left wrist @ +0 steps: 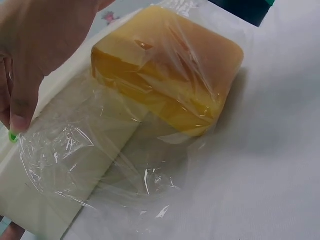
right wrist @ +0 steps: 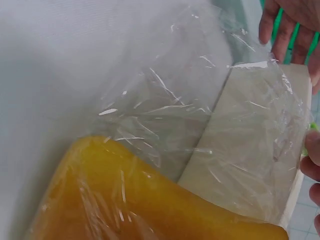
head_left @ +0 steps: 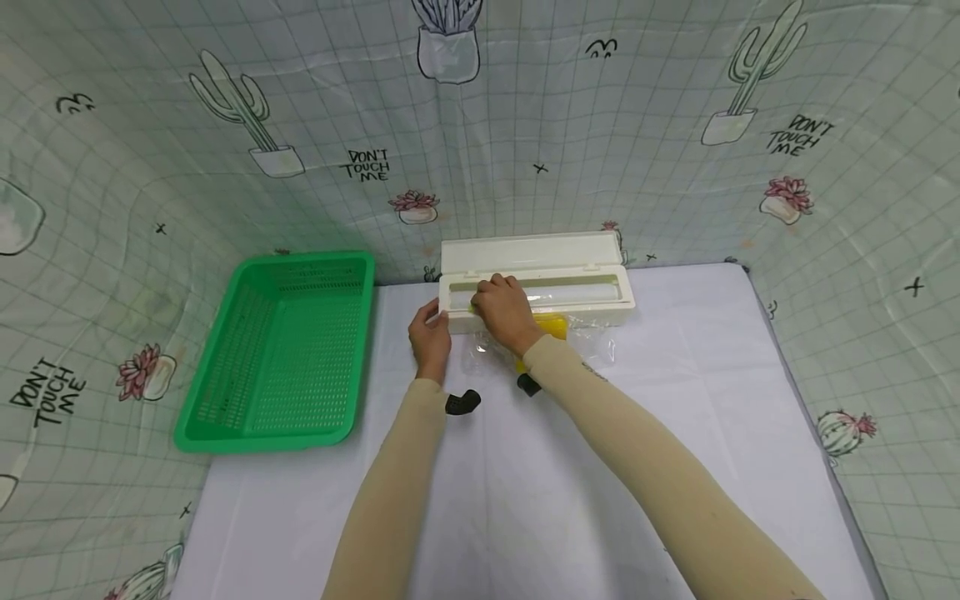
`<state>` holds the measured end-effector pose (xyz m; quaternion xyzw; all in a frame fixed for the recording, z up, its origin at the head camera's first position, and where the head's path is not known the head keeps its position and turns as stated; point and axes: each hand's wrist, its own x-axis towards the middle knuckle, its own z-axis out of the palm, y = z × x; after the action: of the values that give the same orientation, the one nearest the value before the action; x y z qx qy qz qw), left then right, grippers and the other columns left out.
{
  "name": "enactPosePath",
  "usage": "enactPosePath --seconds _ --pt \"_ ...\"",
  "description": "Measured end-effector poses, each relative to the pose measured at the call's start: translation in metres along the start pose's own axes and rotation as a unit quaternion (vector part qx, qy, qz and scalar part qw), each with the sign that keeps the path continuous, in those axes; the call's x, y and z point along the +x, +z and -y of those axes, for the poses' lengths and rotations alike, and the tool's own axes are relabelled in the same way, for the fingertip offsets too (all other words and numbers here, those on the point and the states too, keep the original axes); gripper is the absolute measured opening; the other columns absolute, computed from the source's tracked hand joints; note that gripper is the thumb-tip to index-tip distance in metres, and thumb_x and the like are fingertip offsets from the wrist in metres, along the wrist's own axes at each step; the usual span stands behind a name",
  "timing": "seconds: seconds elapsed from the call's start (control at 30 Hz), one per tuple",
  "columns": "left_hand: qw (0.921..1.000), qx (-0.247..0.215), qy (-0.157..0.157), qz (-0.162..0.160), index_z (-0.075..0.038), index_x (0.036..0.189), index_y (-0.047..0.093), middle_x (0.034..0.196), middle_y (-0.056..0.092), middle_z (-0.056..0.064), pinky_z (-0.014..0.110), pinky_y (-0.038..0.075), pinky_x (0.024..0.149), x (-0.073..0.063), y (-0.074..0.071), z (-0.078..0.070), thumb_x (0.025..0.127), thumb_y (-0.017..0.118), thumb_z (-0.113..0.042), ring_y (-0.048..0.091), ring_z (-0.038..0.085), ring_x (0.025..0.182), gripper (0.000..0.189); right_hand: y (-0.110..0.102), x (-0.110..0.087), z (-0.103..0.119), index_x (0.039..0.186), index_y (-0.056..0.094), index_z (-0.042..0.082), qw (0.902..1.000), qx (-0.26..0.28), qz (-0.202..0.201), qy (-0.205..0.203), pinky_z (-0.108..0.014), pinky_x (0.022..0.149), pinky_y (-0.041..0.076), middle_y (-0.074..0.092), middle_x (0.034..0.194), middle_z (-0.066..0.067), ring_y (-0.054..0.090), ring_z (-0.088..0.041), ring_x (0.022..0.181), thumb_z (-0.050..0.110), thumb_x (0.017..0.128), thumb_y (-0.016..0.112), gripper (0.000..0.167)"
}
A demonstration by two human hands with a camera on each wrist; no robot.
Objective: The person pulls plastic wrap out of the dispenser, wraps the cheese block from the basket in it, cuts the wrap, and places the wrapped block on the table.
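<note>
Beige sleeves (head_left: 622, 442) closest to head cam, both forearms running up to a white box (head_left: 592, 317) at the back of the counter (head_left: 697, 358); box lid (head_left: 532, 252) swung up, long pale roll (head_left: 577, 293) seen inside; right hand (head_left: 506, 312) over the front edge toward the box's left end, grip closed, fingers curled, thumb pinching a small green piece (left wrist: 13, 135) on that edge; left hand (head_left: 431, 340) at the box's left end, grip loose, fingers fairly straight and spread, thumb side by the corner, nothing pinched; yellow block (left wrist: 165, 75) with rounded corners on the counter just in front of the box, partly hidden under the right wrist in head view; clear film (left wrist: 60, 150), wrinkled and shiny, lies over the block and spreads across the box front up to the green piece; can't tell if film goes under the block or if block touches box; black piece (head_left: 462, 402) beside the left wrist; green basket (head_left: 262, 442) on the left side, apart from the box; cactus-print cloth (head_left: 525, 125) behind, gridded, some lettering
</note>
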<state>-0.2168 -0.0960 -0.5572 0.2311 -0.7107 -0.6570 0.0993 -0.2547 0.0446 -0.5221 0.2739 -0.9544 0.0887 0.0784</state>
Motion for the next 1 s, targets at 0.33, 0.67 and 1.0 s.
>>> enactPosePath --seconds 0.33,0.67,1.0 --pt "0.9998 -0.003 0.018 0.006 0.004 0.137 0.065 0.136 0.064 0.026 0.041 0.058 0.095 -0.0027 0.0002 0.0002 0.104 0.064 -0.002 0.067 0.042 0.118 0.034 0.0008 0.0007 -0.0022 0.103 0.085 0.014 0.9998 -0.016 -0.002 -0.009 -0.039 0.100 0.047 0.075 0.106 -0.001 0.062 -0.023 0.103 0.020 0.098 0.076 0.011" --pt "0.9998 -0.007 0.016 0.004 0.002 0.137 0.065 0.137 0.064 0.023 0.038 0.056 0.092 -0.0007 0.0005 0.0010 0.103 0.066 -0.001 0.066 0.039 0.114 0.035 0.0026 -0.0002 -0.0027 0.104 0.084 0.013 0.9998 -0.009 -0.011 -0.013 -0.041 0.105 0.046 0.070 0.109 -0.004 0.060 -0.025 0.107 0.018 0.101 0.073 0.012" --pt "0.9998 -0.007 -0.010 -0.015 0.000 0.135 0.067 0.137 0.065 0.019 0.036 0.055 0.087 -0.0029 0.0040 -0.0066 0.102 0.067 -0.001 0.066 0.034 0.111 0.033 0.0064 -0.0044 -0.0053 0.104 0.084 0.015 0.9989 -0.029 -0.032 -0.018 -0.039 0.104 0.048 0.072 0.108 -0.001 0.062 -0.022 0.106 0.019 0.102 0.072 0.013"
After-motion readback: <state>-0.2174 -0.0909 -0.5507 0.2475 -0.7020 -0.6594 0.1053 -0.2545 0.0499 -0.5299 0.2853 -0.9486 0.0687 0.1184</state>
